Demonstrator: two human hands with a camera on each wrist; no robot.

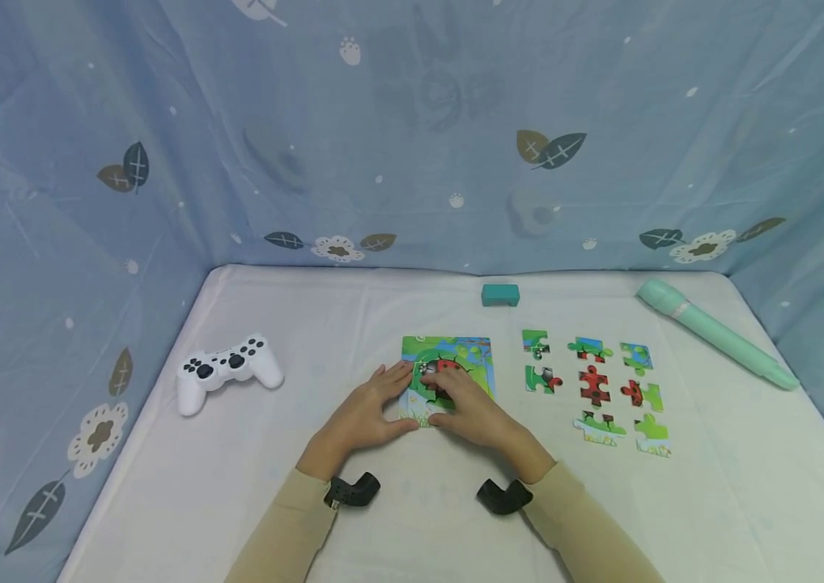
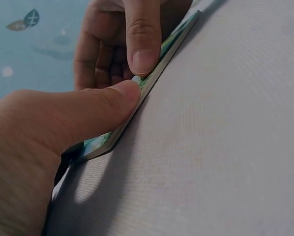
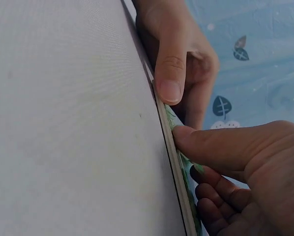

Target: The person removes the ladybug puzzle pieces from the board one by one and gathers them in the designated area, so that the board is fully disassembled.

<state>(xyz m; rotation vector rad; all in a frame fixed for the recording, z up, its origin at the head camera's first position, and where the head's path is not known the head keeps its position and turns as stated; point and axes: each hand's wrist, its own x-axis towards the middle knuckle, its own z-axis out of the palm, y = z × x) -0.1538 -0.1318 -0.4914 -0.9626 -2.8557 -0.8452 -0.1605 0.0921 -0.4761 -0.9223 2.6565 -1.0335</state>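
Note:
A square ladybug puzzle board (image 1: pixel 481 356) lies on the table under both hands. My left hand (image 1: pixel 364 414) rests at its left side, fingers fairly straight along the upper left and thumb at the near edge. My right hand (image 1: pixel 481 414) reaches over the near right part, fingers bent. Its thumb and index finger hold a small green puzzle piece (image 3: pixel 199 168), mostly hidden, low against the board. Both thumbs are at the board's near edge, a short gap apart. To the right lie several loose puzzle pieces (image 1: pixel 594 387) in rough rows.
A white game controller (image 1: pixel 226 368) is on the left of the table. Behind the board sits a small teal block (image 1: pixel 500 295). A mint-green toy microphone (image 1: pixel 718 334) lies slanted at the far right. Blue patterned cloth (image 1: pixel 412 146) hangs around the table's back and sides.

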